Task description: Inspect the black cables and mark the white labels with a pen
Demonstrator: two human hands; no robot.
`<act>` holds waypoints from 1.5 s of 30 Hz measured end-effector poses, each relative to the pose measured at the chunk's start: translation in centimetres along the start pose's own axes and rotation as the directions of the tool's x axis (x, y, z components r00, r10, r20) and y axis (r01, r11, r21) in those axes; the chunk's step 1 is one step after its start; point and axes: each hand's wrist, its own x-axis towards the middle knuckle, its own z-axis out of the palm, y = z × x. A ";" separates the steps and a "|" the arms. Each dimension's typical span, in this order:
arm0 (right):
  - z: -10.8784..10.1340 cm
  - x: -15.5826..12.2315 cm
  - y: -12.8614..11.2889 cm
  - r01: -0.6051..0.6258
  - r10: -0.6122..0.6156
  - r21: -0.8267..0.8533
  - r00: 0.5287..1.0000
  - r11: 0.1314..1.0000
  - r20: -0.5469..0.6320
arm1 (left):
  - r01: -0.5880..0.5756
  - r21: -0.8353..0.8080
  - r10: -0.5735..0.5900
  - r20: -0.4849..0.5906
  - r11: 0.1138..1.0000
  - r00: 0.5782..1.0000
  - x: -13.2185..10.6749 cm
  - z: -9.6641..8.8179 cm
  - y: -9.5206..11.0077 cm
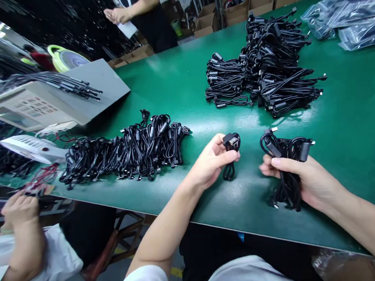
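Note:
Pinched in my left hand point(210, 161) is one bundled black cable point(229, 171), its flat connector facing up between thumb and fingers. My right hand point(296, 176) grips a thicker bunch of black cables point(288, 190), whose plugs stick out above and below the fingers. Both hands hover over the near part of the green table point(170, 199), with a gap between them. Beyond them lies a large pile of bundled black cables point(266, 60). To the left of my left hand stretches a long row of similar cable bundles point(132, 147).
A grey testing machine point(48, 105) with cables on top stands at the left, beside a white fan-like device point(33, 147). A co-worker's hand point(22, 208) is at lower left; another person point(145, 13) stands across the table. Plastic bags point(356, 24) lie at far right.

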 end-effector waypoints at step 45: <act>1.3 0.0 2.2 0.107 -0.115 -0.117 0.991 0.987 -0.064 | 0.036 -0.228 -0.036 0.004 0.973 0.999 -0.5 2.2 -1.7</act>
